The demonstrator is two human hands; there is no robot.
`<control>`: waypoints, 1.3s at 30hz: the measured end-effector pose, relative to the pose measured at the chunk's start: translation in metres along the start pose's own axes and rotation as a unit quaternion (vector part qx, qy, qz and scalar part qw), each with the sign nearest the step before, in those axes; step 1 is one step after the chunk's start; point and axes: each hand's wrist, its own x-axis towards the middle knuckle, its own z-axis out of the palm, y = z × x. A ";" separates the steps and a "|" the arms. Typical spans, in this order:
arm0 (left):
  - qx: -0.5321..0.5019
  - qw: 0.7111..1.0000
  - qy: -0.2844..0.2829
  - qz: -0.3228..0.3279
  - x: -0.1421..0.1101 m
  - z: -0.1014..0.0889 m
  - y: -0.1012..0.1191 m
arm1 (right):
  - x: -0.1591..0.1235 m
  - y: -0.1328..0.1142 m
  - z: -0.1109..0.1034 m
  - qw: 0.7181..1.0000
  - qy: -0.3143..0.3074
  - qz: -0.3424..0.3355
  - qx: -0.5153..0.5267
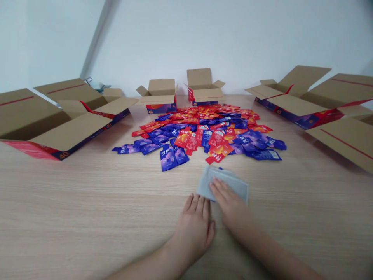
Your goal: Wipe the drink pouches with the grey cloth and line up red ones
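Note:
My right hand (231,206) lies with fingers stretched out flat on top of a light grey cloth (239,188), slightly blurred. Small dark blue bits peek from under the cloth's edges, so something blue lies beneath, mostly covered. Palm down on the table, my left hand (194,223) rests with straight fingers, fingertips at the cloth's lower left edge. Ahead of both hands, a purple pouch (168,157) with a fruit picture lies at the front of a wide heap. An orange-red pouch (220,151) is nearest the cloth.
The heap of red pouches (201,134) and purple pouches (256,138) spreads over the mid-table (87,210). Open cardboard boxes surround it: a left box (72,132), two back boxes (161,97), and several on the right, including a box (305,107) with raised flaps. A wall stands behind.

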 end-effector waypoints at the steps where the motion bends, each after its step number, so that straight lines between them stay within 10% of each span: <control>1: -0.007 1.000 -0.004 -0.008 0.000 -0.001 0.000 | 0.000 -0.004 0.000 0.999 -0.016 -0.031 0.013; 8: -0.013 1.000 -0.016 0.007 0.000 -0.007 -0.002 | 0.003 0.016 -0.006 0.997 0.012 0.069 -0.013; 13: -0.013 1.000 -0.019 0.003 0.000 0.006 -0.006 | -0.005 0.009 0.003 0.997 -0.034 -0.050 0.049; 18: 0.014 1.000 -0.002 0.018 0.003 0.013 -0.011 | 0.003 0.022 0.004 0.998 0.012 0.057 0.028; 23: 0.010 1.000 -0.027 0.003 0.005 0.024 -0.015 | 0.005 0.005 -0.007 0.990 -0.094 -0.059 0.083; 30: 0.025 0.998 -0.035 0.043 0.011 0.020 -0.026 | -0.008 0.028 -0.005 0.995 -0.068 -0.001 0.068; 39: -0.029 0.998 0.056 -0.025 0.089 0.001 -0.044 | 0.064 0.063 0.023 0.995 -0.045 0.075 0.057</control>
